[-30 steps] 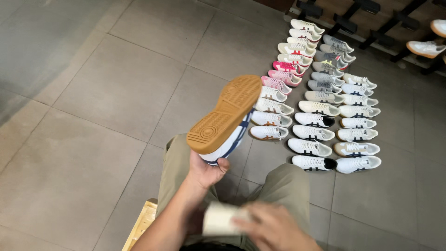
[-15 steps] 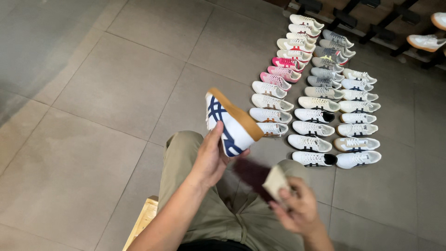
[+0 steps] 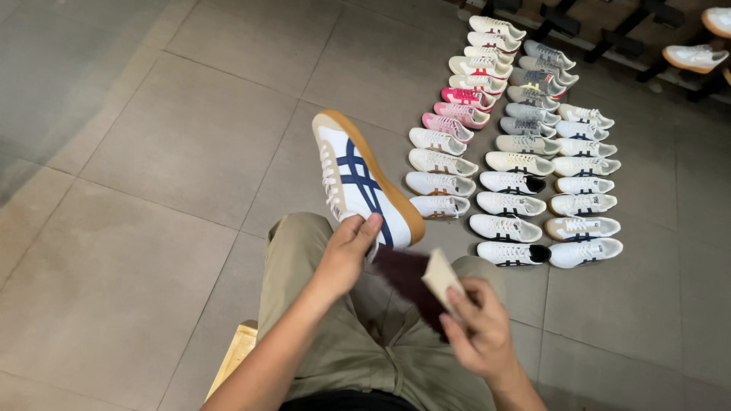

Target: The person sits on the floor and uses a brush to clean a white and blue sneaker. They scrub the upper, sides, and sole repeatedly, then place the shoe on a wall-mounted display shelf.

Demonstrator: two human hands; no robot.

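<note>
Left hand: the left hand [image 3: 346, 255] has its fingers curled shut around the heel end of a white sneaker [image 3: 362, 179], thumb on the upper side, fingertips against the side panel.
Right hand: the right hand [image 3: 476, 327] has its fingers closed on the pale wooden back of a brush [image 3: 426, 278]; the dark bristles face left, toward the shoe.
Sneaker: white with dark blue stripes and a tan gum sole, held in the air above the left knee, on its side.
Long axis: runs from the heel in the hand up and to the left; the toe points away from the person.
Gap: the bristles sit just beside the heel; contact cannot be told.
Floor: rows of sneakers [image 3: 518, 144] stand on the grey tiled floor [image 3: 152, 152], toward its upper right corner.
Seat: wooden stool [image 3: 232, 358] corner shows under the left thigh.
</note>
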